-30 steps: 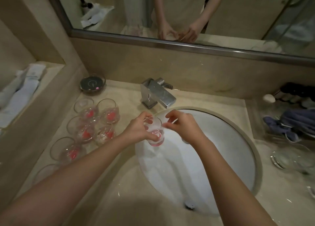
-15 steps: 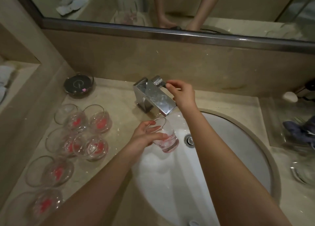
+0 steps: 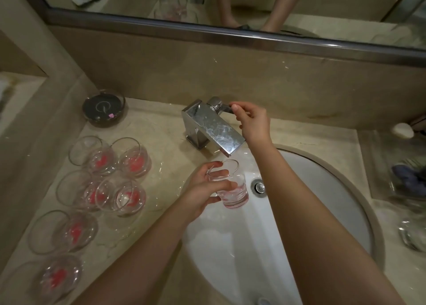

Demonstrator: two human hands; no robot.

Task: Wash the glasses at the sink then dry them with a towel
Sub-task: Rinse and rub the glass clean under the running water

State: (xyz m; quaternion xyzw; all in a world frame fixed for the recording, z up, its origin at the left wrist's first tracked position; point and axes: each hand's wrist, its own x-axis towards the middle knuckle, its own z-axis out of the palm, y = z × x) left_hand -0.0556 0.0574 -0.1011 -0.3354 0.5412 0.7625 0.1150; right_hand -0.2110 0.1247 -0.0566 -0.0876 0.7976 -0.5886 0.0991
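Over the sink, just below and in front of the faucet, sits the glass, and the left hand has it wrapped up, fingers and thumb curled round its wall. It's roughly upright, mouth tipped a little toward the spout, long axis running up at the outlet, so by my read the water only has to fall into it. Up at the back, the right hand is the one nearer the control: fingertips pinched on the faucet lever, which sticks out to the right of the tap body. No stream showing yet that I can make out. Looks like the rinse is about to start, and it turns on that mouth staying under the spout's lip.

Contents now: the held glass shows pink at its base. Off to the left on the counter, six more glasses stand bunched in pairs, each with red-pink residue at the bottom. Behind them, a dark round dish.
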